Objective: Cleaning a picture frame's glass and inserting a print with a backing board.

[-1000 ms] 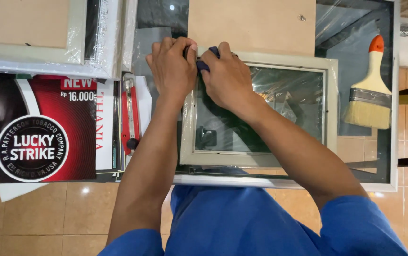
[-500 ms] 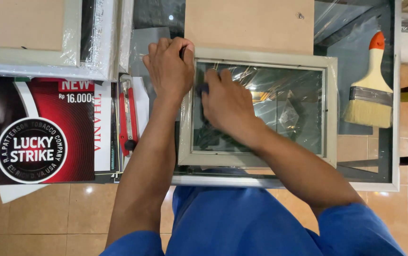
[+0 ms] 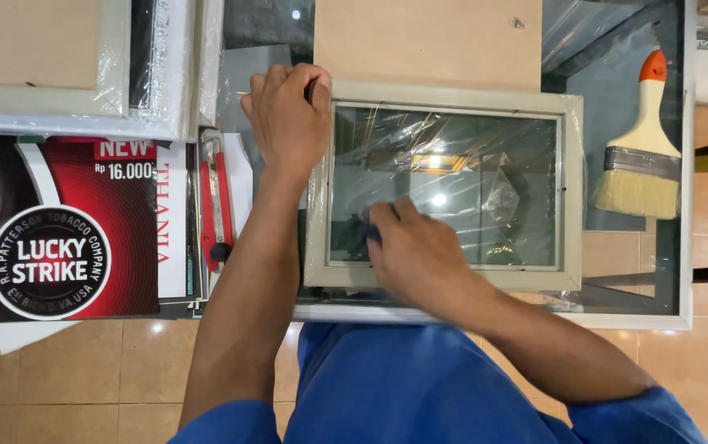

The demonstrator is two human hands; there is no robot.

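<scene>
The left hand [image 3: 288,123] grips the pale picture frame [image 3: 571,189] at its corner, while the right hand [image 3: 415,255], fingers curled, presses a dark cloth [image 3: 368,233] beneath its fingertips onto the glass [image 3: 469,189].

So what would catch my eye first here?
Probably the pale picture frame in the middle, its glass glinting. The left hand grips its top left corner while the right hand presses on the glass near the bottom left. Next, the paintbrush lying at the right, and the red poster at the left.
</scene>
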